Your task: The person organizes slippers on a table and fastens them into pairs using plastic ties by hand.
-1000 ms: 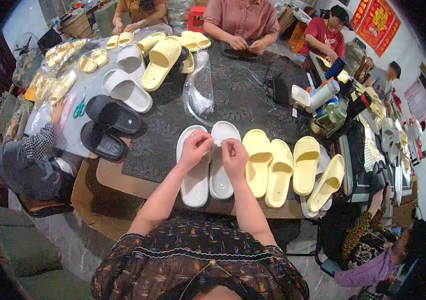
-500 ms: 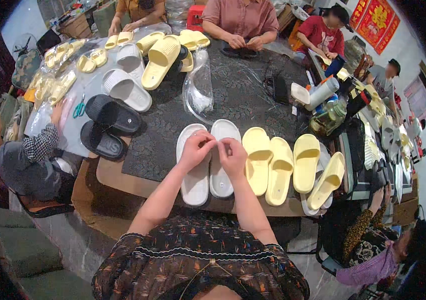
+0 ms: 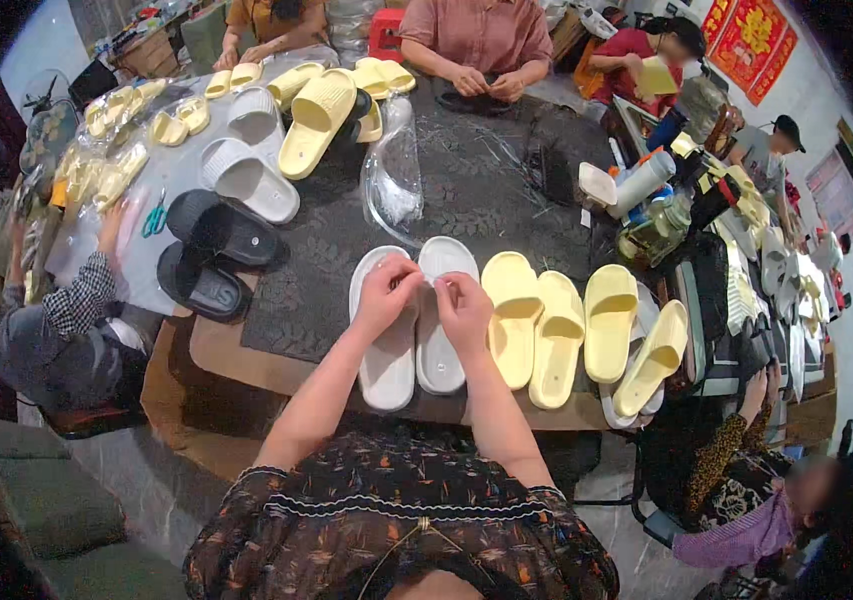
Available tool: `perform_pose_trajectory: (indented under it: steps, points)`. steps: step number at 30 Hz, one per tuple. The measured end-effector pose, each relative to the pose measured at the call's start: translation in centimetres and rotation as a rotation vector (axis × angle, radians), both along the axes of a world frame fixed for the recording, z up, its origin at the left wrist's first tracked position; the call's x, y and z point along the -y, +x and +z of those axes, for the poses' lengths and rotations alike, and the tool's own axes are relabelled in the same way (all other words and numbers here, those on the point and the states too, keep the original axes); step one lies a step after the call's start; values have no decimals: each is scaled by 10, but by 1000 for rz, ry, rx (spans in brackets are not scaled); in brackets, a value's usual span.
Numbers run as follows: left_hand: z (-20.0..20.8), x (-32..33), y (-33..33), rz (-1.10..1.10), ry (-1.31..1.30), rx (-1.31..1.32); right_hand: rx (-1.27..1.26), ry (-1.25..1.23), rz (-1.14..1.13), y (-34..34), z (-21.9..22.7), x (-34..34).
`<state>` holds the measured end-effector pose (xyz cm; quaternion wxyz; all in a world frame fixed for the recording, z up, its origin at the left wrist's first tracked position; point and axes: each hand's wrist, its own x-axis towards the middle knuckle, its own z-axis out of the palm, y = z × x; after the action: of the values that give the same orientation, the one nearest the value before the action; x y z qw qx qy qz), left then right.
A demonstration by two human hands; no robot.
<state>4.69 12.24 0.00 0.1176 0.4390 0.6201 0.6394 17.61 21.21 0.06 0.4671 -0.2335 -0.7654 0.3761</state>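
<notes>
A pair of pale grey slide slippers lies side by side before me, the left slipper (image 3: pixel 388 375) and the right slipper (image 3: pixel 441 360) both toe-end away. Over their straps my left hand (image 3: pixel 389 295) and my right hand (image 3: pixel 462 312) meet, thumbs and fingertips pinched close together above the gap between the slippers. Whatever thin thing the fingertips pinch is too small to make out. Just right of my right hand lie a yellow slipper (image 3: pixel 512 345) and its mate (image 3: pixel 556 355).
More yellow slippers (image 3: pixel 608 330) sit further right, partly over grey ones. Black slippers (image 3: pixel 226 230) lie left, near teal scissors (image 3: pixel 154 215). Clear plastic bags (image 3: pixel 396 190) rest mid-table. A bottle (image 3: pixel 643 180) and jar (image 3: pixel 658 232) stand right. Several co-workers surround the table (image 3: pixel 486 180).
My hands stay over the grey slippers, fingertips still together, with the left hand turned slightly. At the far right, a person in red has raised a yellow sheet. The view has shifted slightly.
</notes>
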Motion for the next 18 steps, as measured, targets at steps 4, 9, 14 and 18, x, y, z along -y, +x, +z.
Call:
perform_pose_trajectory:
  steps: [4, 9, 14, 18]
  points:
    - [-1, -3, -2, 31, -28, -73, -68, -162, -13, -4, -6, -4]
    - [-2, -5, -4, 15, -28, 46, -43, -125, 38, -5, -1, -6]
    - [-3, -3, -6, -4, -11, 252, -129, -292, 39, -7, -3, -8]
    - [-2, -4, -6, 8, -36, -68, 36, 30, 15, -3, 0, -4]
